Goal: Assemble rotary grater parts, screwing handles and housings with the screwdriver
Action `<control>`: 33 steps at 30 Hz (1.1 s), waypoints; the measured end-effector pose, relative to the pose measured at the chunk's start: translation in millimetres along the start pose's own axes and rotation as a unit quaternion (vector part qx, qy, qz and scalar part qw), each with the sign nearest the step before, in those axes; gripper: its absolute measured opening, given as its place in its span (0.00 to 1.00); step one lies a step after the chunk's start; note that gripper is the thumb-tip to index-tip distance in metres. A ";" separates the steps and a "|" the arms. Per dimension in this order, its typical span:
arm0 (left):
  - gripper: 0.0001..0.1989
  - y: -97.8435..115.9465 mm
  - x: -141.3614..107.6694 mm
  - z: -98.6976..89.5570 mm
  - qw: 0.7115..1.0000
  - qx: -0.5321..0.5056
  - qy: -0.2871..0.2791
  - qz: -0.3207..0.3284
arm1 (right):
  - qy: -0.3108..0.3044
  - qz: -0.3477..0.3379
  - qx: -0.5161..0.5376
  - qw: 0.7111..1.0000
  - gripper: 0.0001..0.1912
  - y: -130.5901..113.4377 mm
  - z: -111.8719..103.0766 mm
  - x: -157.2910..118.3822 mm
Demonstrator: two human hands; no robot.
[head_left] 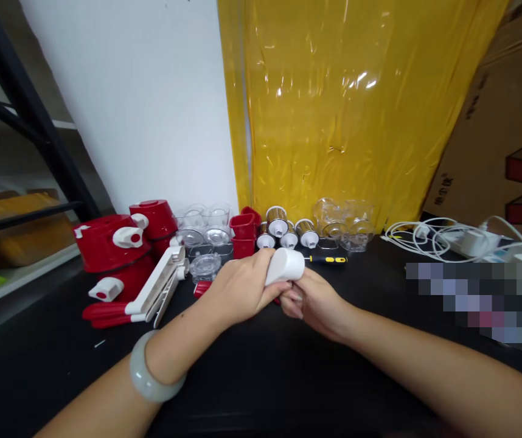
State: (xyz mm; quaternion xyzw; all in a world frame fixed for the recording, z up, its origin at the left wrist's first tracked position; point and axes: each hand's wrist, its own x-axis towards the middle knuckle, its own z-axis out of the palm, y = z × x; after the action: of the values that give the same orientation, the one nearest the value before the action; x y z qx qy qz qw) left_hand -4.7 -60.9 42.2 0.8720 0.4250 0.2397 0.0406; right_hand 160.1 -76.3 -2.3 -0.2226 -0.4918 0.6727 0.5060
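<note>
In front of me, over the black table, my left hand point(243, 285) is closed around a white plastic part point(285, 265) with a rounded, oval end. My right hand point(319, 304) is closed just below and to the right, its fingers curled against the underside of this part. A sliver of red shows between the hands; what the right fingers pinch is hidden. Behind the hands lie a yellow-and-black screwdriver point(334, 259) and several metal grater drums point(306, 233) with white ends. A small red piece point(202, 288) lies partly behind my left hand.
Red housings with white knobs point(114, 244) are stacked at the left, beside white arms with red handles point(154, 293). Clear plastic parts point(206, 267), red hoppers point(243, 234) and more clear pieces point(345, 222) line the back. White cables point(429, 239) and a cardboard box point(493, 134) are at the right.
</note>
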 end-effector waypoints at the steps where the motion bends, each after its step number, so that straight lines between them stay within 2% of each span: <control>1: 0.27 0.3 0.7 -0.6 1.000 -0.003 -0.001 -0.002 | 0.002 0.006 0.007 1.000 0.16 -1.0 1.1 -0.6; 7: 0.27 1.7 2.0 -0.5 1.000 0.008 -0.005 -0.008 | 0.025 0.012 0.040 0.999 0.12 -1.4 2.8 -1.2; 11: 0.25 3.2 0.7 -0.5 0.999 0.049 0.009 0.013 | 0.032 0.019 0.069 0.997 0.10 -2.8 7.9 -3.2; 20: 0.20 4.0 1.4 -1.8 0.980 0.155 0.076 0.094 | 0.023 0.021 0.135 0.990 0.10 -11.6 16.7 -9.3; 29: 0.23 -4.0 2.1 8.1 0.967 0.161 0.145 0.136 | 0.027 0.014 0.158 0.987 0.08 -12.4 19.3 -14.1; 33: 0.23 -3.9 2.0 8.2 0.964 0.153 0.154 0.154 | 0.029 0.011 0.148 0.988 0.09 -13.0 19.4 -13.9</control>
State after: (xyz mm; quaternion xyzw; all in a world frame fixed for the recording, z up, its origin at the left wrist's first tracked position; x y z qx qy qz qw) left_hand -2.8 -55.9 34.7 0.8753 0.3180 0.3064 -0.1970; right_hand 156.1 -97.2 14.6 -0.1705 -0.3691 0.7370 0.5399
